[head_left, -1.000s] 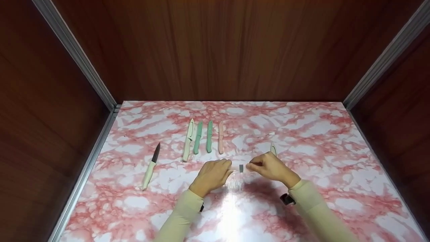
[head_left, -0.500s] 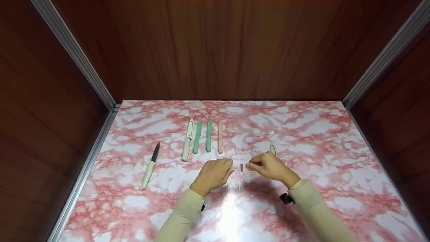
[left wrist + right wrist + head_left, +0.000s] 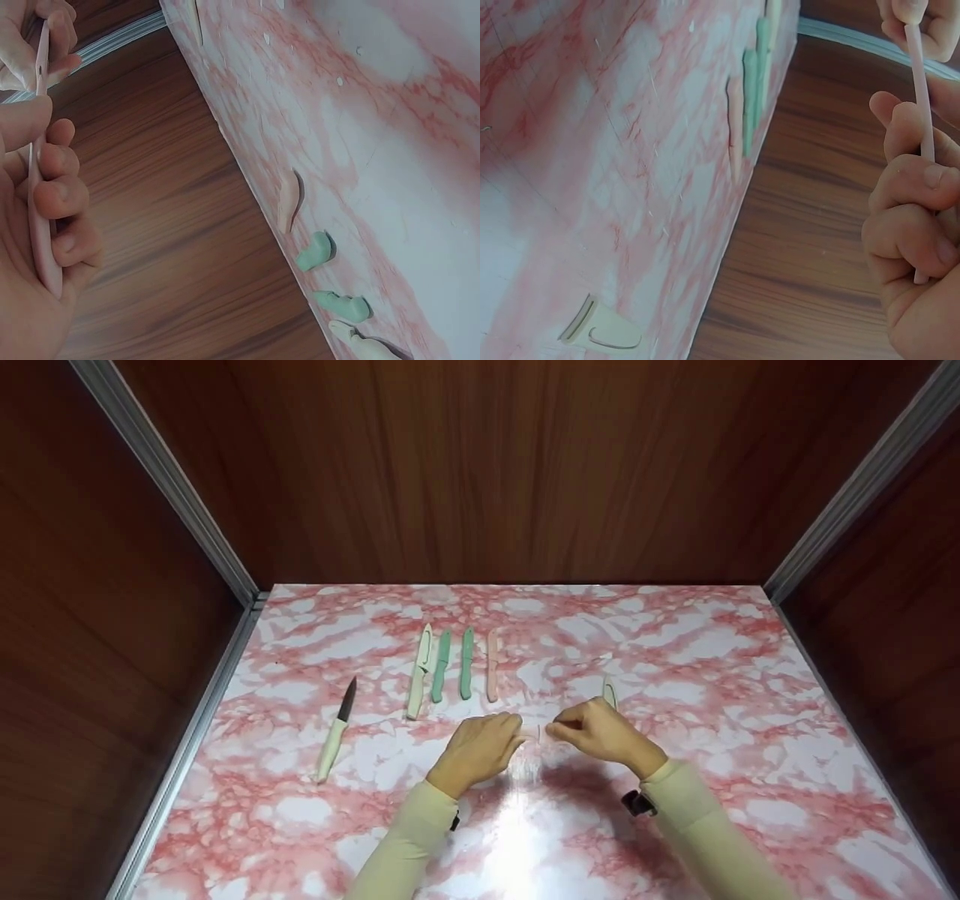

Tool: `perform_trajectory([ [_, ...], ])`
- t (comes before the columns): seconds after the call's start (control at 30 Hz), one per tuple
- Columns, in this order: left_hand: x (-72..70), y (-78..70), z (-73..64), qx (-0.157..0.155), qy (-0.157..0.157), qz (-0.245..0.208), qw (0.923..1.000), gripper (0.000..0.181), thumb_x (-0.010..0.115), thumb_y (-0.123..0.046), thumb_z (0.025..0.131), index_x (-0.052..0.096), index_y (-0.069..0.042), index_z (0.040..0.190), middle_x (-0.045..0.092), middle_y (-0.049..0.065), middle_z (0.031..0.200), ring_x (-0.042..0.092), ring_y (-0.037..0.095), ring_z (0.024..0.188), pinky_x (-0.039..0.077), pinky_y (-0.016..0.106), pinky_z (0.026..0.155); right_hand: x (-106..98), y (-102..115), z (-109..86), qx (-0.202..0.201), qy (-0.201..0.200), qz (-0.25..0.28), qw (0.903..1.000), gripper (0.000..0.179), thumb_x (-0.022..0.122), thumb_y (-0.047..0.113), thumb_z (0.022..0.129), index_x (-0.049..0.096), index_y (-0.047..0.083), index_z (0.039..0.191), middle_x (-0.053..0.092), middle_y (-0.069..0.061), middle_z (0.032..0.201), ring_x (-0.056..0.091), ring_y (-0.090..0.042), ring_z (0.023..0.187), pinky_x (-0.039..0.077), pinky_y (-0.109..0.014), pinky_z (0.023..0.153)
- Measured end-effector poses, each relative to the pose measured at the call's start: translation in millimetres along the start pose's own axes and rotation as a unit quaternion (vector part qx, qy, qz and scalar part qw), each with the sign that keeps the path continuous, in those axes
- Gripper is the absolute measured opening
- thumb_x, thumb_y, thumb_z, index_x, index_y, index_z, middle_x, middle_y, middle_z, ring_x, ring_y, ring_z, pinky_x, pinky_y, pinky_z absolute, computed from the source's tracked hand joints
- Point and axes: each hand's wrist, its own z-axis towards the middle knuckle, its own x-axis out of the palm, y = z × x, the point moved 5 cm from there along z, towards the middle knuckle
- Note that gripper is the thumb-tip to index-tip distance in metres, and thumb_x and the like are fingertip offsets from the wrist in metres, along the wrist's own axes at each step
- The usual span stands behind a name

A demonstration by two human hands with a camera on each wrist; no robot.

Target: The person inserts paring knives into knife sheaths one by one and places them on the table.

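In the head view my left hand (image 3: 476, 750) and right hand (image 3: 604, 735) face each other above the middle of the table, joined by a pink knife (image 3: 529, 731). The left wrist view shows my left fingers curled round its handle (image 3: 43, 247). At the other end my right hand pinches the pink sheath (image 3: 920, 82), seen edge-on in the right wrist view. Only a thin dark line of blade shows between handle and sheath. Behind my right hand lies a loose cream sheath (image 3: 610, 690), partly hidden by that hand.
A cream knife (image 3: 334, 742) with a bare dark blade lies at the left. Behind my left hand are a sheathed cream knife (image 3: 420, 675), a green knife (image 3: 441, 667), another green knife (image 3: 466, 660) and a pink one (image 3: 492, 667). Wooden walls (image 3: 480, 472) enclose the marbled table (image 3: 720, 810).
The grey strip of blade between my hands has narrowed from a wide patch to a thin line. My right hand has shifted slightly left, toward the left hand.
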Motion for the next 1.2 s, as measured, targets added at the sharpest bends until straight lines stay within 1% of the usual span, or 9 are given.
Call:
perform_trajectory([
  [0.23, -0.3, 1.0, -0.6, -0.003, 0.008, 0.0, 1.0, 0.027, 0.049, -0.034, 0.098, 0.047, -0.012, 0.082, 0.044, -0.003, 0.067, 0.046, 0.011, 0.055, 0.039, 0.026, 0.049, 1, 1, 1.4, 0.0, -0.003, -0.01, 0.9999, 0.021, 0.065, 0.023, 0.091, 0.072, 0.014, 0.074, 0.053, 0.016, 0.057, 0.039, 0.002, 0.047, 0.036, -0.02, 0.046],
  [0.33, -0.3, 2.4, -1.0, -0.006, 0.008, -0.005, 0.9999, 0.029, 0.049, -0.035, 0.098, 0.046, -0.012, 0.081, 0.044, -0.003, 0.067, 0.046, 0.011, 0.055, 0.039, 0.026, 0.049, 2, 0, 2.3, -0.004, -0.005, -0.013, 0.9999, 0.02, 0.065, 0.022, 0.09, 0.071, 0.015, 0.073, 0.052, 0.015, 0.056, 0.038, 0.002, 0.047, 0.035, -0.019, 0.046],
  [0.47, -0.2, 4.3, -2.1, -0.007, 0.008, -0.011, 0.9999, 0.028, 0.052, -0.033, 0.096, 0.046, -0.011, 0.08, 0.044, -0.002, 0.066, 0.047, 0.012, 0.055, 0.039, 0.027, 0.048, 4, -1, 2.7, 0.001, 0.0, -0.016, 0.9999, 0.019, 0.065, 0.023, 0.09, 0.071, 0.015, 0.075, 0.056, 0.012, 0.059, 0.042, 0.001, 0.049, 0.039, -0.021, 0.048],
  [0.63, -0.4, 8.9, -6.9, -0.009, 0.007, -0.033, 0.9994, 0.027, 0.054, -0.031, 0.096, 0.045, -0.011, 0.079, 0.043, -0.002, 0.066, 0.046, 0.013, 0.054, 0.038, 0.028, 0.049, 7, -6, 0.8, 0.021, 0.021, -0.002, 0.9996, 0.021, 0.061, 0.03, 0.093, 0.071, 0.014, 0.082, 0.064, 0.003, 0.067, 0.049, -0.001, 0.055, 0.044, -0.024, 0.055],
  [0.83, -4.0, 23.3, -16.9, -0.022, -0.012, -0.046, 0.9986, 0.024, 0.056, -0.029, 0.095, 0.046, -0.012, 0.081, 0.045, -0.003, 0.068, 0.05, 0.014, 0.057, 0.042, 0.03, 0.052, 1, -20, -7.1, 0.059, 0.018, 0.007, 0.9981, 0.029, 0.055, 0.038, 0.095, 0.067, 0.015, 0.082, 0.054, 0.009, 0.061, 0.046, -0.002, 0.052, 0.042, -0.024, 0.055],
  [0.93, -6.4, 34.3, -22.4, -0.038, -0.022, -0.045, 0.998, 0.021, 0.057, -0.026, 0.094, 0.047, -0.011, 0.082, 0.045, -0.002, 0.067, 0.052, 0.015, 0.057, 0.043, 0.031, 0.052, -3, -27, -12.4, 0.076, 0.012, 0.011, 0.997, 0.029, 0.053, 0.038, 0.096, 0.065, 0.014, 0.083, 0.052, 0.011, 0.061, 0.048, -0.003, 0.052, 0.042, -0.024, 0.053],
  [1.03, -9.1, 46.8, -28.5, -0.068, -0.027, -0.043, 0.9964, 0.02, 0.058, -0.024, 0.094, 0.048, -0.011, 0.083, 0.046, -0.002, 0.066, 0.051, 0.016, 0.056, 0.043, 0.031, 0.051, -5, -33, -17.3, 0.088, 0.01, 0.016, 0.9959, 0.024, 0.054, 0.034, 0.096, 0.065, 0.016, 0.085, 0.055, 0.008, 0.064, 0.049, -0.004, 0.053, 0.042, -0.024, 0.053],
  [1.1, -10.0, 55.8, -32.5, -0.097, -0.024, -0.046, 0.9939, 0.019, 0.057, -0.024, 0.094, 0.048, -0.01, 0.085, 0.046, -0.001, 0.067, 0.051, 0.017, 0.056, 0.042, 0.033, 0.051, -5, -37, -20.4, 0.095, 0.013, 0.022, 0.9952, 0.022, 0.055, 0.031, 0.096, 0.067, 0.015, 0.087, 0.057, 0.007, 0.065, 0.05, -0.005, 0.053, 0.044, -0.025, 0.053],
  [1.2, -10.7, 69.9, -38.2, -0.15, -0.016, -0.058, 0.9869, 0.019, 0.056, -0.025, 0.095, 0.049, -0.009, 0.088, 0.05, 0.002, 0.07, 0.054, 0.021, 0.058, 0.043, 0.035, 0.051, -5, -41, -24.7, 0.096, 0.018, 0.02, 0.995, 0.022, 0.057, 0.028, 0.096, 0.066, 0.012, 0.084, 0.055, 0.007, 0.062, 0.045, -0.005, 0.05, 0.041, -0.025, 0.051],
])
